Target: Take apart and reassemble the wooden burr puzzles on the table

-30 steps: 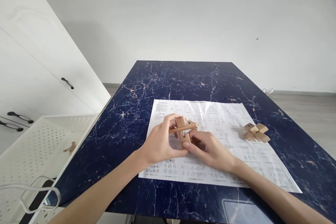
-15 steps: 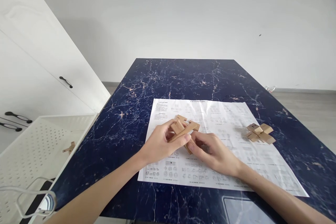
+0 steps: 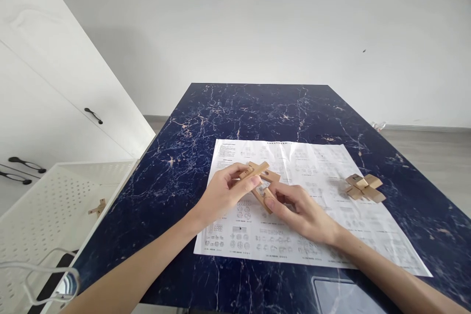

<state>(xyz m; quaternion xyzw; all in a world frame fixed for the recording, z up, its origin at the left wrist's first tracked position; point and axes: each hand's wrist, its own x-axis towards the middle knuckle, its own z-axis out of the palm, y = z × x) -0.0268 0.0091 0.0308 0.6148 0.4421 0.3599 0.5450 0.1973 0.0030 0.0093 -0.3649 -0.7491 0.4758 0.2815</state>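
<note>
My left hand (image 3: 224, 194) is closed on a notched wooden puzzle piece (image 3: 260, 169), thumb on top and fingers behind. Pinched in my right hand (image 3: 300, 210) is another wooden puzzle piece (image 3: 260, 201), its lower end slanting toward me. Between and behind the fingers shows a further light wooden piece (image 3: 273, 176). The pieces cross and overlap above a printed sheet (image 3: 312, 162); how they interlock is partly hidden by my fingers. An assembled cross-shaped wooden puzzle (image 3: 364, 188) with a dark mark on it rests at the sheet's right side.
The sheet, covered in small diagrams, lies on a dark blue marbled table (image 3: 250, 113). To the left stand a white perforated bin (image 3: 40, 201) with a small wooden piece (image 3: 97, 207) inside, a white cable (image 3: 40, 270) and a white cabinet (image 3: 66, 83). A clear-covered panel (image 3: 346, 297) is at the near edge.
The wooden piece in my left hand has shifted and turned, its far end now pointing up and right. A gap has opened between the pieces, and my left thumb has drawn back slightly.
</note>
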